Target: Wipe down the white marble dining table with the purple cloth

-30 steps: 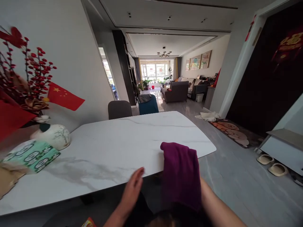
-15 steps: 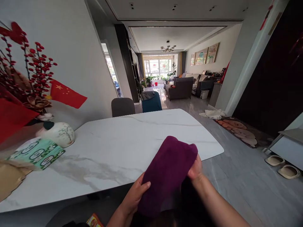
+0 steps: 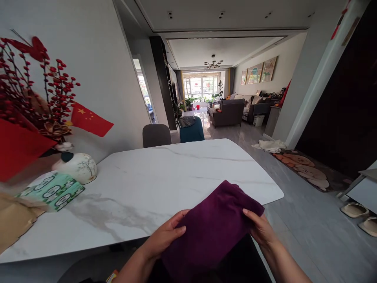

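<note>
A dark purple cloth (image 3: 212, 228), soft like a towel, spreads between my hands over the near edge of the white marbled table (image 3: 141, 177). My left hand (image 3: 166, 234) grips its left side, thumb on top and the other fingers partly hidden. At the cloth's right corner, my right hand (image 3: 260, 228) pinches the fabric, thumb on the upper face and fingers behind. The far end of the cloth is creased, and its lower end hangs toward my lap.
On the table's left stand a tissue pack (image 3: 55, 190), a round painted vase (image 3: 81, 168) with red berry branches, and brown paper (image 3: 16, 220). Two chairs, one grey (image 3: 156, 135) and one blue (image 3: 193, 129), stand beyond. Slippers (image 3: 354, 210) lie on the floor at right.
The cloth has been spread wider and tilted to the right. My right hand has moved right and down, its thumb now on top; my left hand stays on the left side.
</note>
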Available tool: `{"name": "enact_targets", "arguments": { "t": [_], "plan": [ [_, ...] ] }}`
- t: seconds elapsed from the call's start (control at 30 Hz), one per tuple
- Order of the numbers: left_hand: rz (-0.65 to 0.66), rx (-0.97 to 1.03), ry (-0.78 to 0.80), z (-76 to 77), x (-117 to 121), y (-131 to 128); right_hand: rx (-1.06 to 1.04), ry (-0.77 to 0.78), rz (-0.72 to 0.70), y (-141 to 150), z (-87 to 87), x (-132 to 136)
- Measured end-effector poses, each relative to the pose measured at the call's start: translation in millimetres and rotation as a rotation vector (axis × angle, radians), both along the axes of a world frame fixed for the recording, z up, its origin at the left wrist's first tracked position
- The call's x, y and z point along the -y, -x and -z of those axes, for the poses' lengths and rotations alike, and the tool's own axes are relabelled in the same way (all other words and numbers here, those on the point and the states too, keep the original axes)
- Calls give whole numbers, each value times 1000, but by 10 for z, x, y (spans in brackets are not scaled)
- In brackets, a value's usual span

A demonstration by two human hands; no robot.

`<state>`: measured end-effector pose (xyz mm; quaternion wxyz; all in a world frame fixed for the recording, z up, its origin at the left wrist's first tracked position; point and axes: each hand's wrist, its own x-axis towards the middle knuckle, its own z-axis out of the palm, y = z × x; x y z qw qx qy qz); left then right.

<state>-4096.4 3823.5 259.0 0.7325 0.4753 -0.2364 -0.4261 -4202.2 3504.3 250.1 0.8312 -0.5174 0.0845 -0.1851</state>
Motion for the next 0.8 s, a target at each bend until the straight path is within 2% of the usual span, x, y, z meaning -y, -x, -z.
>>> {"name": "enact_targets", "arguments": {
  "t": [0.07,0.13,0.23,0.3,0.37,0.4,0.43,0.5,0.57,0.63,0.7,0.8],
  "plan": [
    [8,88,-69,-130,72,-281,40,251,31,-78,-107,72],
    [-28,261,-185,-232,190,-659,78,486,104,-232,-129,204],
    [-188,661,-566,-243,410,-1170,41,757,243,-427,90,496],
    [-347,855,-726,-156,532,-1300,-68,926,321,-428,311,685],
    [-415,979,-740,-28,604,-1214,-163,1090,394,-334,449,801],
    [-407,1038,-715,39,623,-1107,-179,1168,418,-277,456,819],
    [-376,1134,-693,103,633,-974,-165,1242,428,-232,417,809],
    [-284,1286,-680,205,646,-689,-75,1383,379,-223,228,718],
    [-166,1324,-743,258,670,-458,33,1550,241,-359,-13,573],
    [-59,1306,-841,270,708,-325,83,1751,58,-602,-175,423],
    [-7,1300,-916,264,744,-278,37,1935,-116,-859,-195,301],
    [-29,1306,-940,271,756,-284,-85,2075,-268,-1099,-34,207]
  ]
}}
